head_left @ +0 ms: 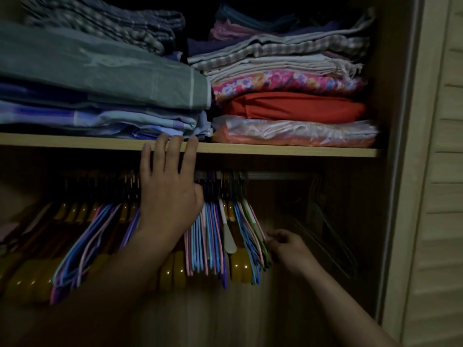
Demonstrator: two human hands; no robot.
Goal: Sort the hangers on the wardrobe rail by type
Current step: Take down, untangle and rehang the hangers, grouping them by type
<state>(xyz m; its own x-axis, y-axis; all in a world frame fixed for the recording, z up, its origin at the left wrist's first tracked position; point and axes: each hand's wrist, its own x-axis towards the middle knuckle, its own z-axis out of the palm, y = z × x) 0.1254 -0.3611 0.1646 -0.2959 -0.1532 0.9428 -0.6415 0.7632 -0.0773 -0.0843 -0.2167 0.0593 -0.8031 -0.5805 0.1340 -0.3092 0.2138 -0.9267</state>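
- Hangers (208, 236) on the rail (275, 175) under the shelf (275, 151): thin coloured wire hangers mixed with thick amber wooden hangers (240, 266), one cream hanger (229, 239) among them, all packed toward the left and middle
- Long axis: each hanger runs front to back, its arm sloping down toward the viewer; the rail runs left to right
- Right hand (285, 249): nearer the rightmost wire bundle (255, 236), fingers curled and pinching its lower ends, image blurred there
- Left hand (170, 186): fingers straight, tips resting on the shelf edge, palm in front of the hooks, gripping nothing visible
- Bare rail stretch lies to the right, with a few dim hangers (323, 221) at its far end
- Writing: no brand or label legible on the folded linen (288, 106)
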